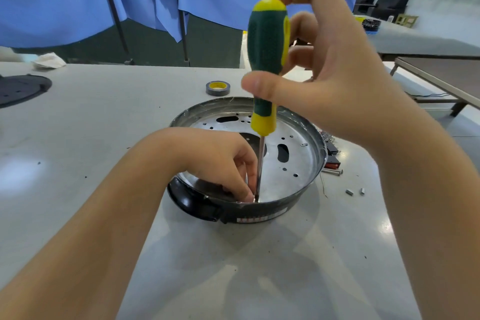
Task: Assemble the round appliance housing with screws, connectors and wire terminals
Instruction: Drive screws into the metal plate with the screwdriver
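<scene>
The big grey bench [78,138] carries everything. Near the middle of it, a bit toward the near edge, sits the round housing [298,184], a shallow dark pan with a shiny metal plate full of holes inside.

The right hand [324,78] is up high and has its thumb and fingers wrapped round the green and yellow screwdriver [267,54]. The tool stands almost straight up, and its thin metal shaft goes down into the housing close to the near wall.

The left hand [223,163] reaches into the housing from the near side. Its fingertips are pinched together right at the tip of the screwdriver. It looks like they hold a small screw steady there, but the screw itself is too tiny and hidden to see.

So the step now seems to be driving a screw into the plate. Next, the tip must stay seated while the right hand turns the handle, and the left fingers should let go once the screw bites.

A roll of tape [218,88] lies toward the far edge. Loose screws [332,171] and two small metal bits [355,191] lie just right of the housing.
</scene>
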A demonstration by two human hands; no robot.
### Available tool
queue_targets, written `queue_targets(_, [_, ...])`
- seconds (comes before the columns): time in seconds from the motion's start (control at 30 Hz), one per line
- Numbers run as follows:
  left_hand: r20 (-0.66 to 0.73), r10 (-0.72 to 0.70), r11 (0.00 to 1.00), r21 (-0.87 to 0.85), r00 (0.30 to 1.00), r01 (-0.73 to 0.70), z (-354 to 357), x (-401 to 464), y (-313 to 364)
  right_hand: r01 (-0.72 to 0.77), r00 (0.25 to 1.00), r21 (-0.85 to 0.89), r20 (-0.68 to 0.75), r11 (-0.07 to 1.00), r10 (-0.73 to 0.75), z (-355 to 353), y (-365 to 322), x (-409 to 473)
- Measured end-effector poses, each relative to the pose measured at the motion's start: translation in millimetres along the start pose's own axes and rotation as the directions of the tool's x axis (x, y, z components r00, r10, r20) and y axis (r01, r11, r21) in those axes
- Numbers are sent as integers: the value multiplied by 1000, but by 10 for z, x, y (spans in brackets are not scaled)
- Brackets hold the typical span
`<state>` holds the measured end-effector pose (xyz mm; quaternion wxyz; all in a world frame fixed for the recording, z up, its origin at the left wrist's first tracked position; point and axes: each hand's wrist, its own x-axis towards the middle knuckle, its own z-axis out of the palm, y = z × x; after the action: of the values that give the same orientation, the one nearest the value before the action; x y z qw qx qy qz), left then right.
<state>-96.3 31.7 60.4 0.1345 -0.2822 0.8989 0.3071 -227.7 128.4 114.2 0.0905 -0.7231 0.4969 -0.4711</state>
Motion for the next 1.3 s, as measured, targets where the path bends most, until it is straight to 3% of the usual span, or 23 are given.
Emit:
queue_targets(0.2, [22,109,982,-156,994,-104,-56,-74,-53,19,990,-289,-126,957,-58,61,4,-19])
queue_targets(0.3, [-90,212,930,-288,973,-229,-99,-118,-33,-88,971,-418,-239,904,-15,58,58,-12])
queue_targets(0.4, [-227,221,906,-311,948,-286,-86,-101,5,-143,953,-388,-302,910,21,102,82,-24])
queue_targets(0.47, [-253,217,900,-321,943,-294,-59,-75,12,-157,953,-276,-295,948,72,128,92,-22])
queue_targets(0.57, [-253,214,867,-396,943,-303,-43,-67,13,-221,962,112,-141,969,236,94,100,10])
queue_targets(0.7, [-220,190,843,-463,957,-274,-48,-67,-22,-322,946,496,137,806,294,-84,201,25])
queue_targets(0.8, [-177,214,839,-471,961,-273,-45,-95,-14,-351,935,619,271,703,229,-188,268,-3])
queue_targets(0.9, [-147,233,840,-469,961,-275,-40,-111,4,-357,928,581,311,731,206,-190,316,-30])
queue_targets(1.07, [-92,245,851,-456,965,-259,-46,-152,21,-298,951,381,196,875,239,-130,272,-12])
queue_targets(1.17, [-175,214,876,-401,961,-268,-54,-165,44,-238,969,203,117,950,217,-68,196,-9])
queue_targets(1.3, [-283,217,867,-385,934,-318,-71,-182,63,-140,990,91,15,986,140,71,139,-11])
